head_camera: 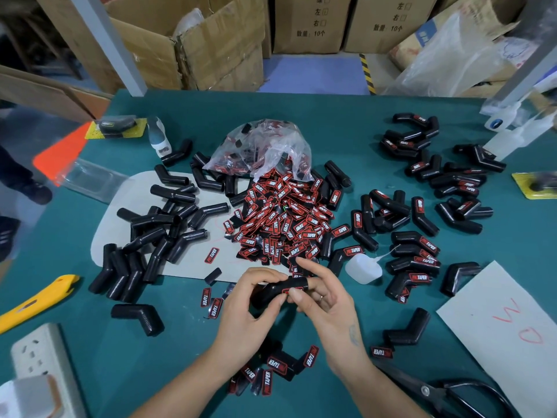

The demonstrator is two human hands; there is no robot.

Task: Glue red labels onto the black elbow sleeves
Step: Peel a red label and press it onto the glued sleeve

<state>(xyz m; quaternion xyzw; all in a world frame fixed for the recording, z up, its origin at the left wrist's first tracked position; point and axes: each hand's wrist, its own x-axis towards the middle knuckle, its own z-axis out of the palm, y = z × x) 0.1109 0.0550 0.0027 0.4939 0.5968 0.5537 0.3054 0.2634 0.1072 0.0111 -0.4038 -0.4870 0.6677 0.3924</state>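
My left hand grips a black elbow sleeve just above the table's near middle. My right hand pinches the sleeve's right end, its thumb pressing a red label against it while the other fingers spread upward. A big heap of red labels spills from a clear plastic bag in the table's centre. Plain black sleeves lie heaped at the left. Sleeves bearing labels are scattered over the right side.
A small white glue bottle lies right of my hands. A yellow utility knife is at the left, black scissors at the bottom right, a white power strip at the bottom left. Loose labels lie between my forearms. Cardboard boxes stand behind the table.
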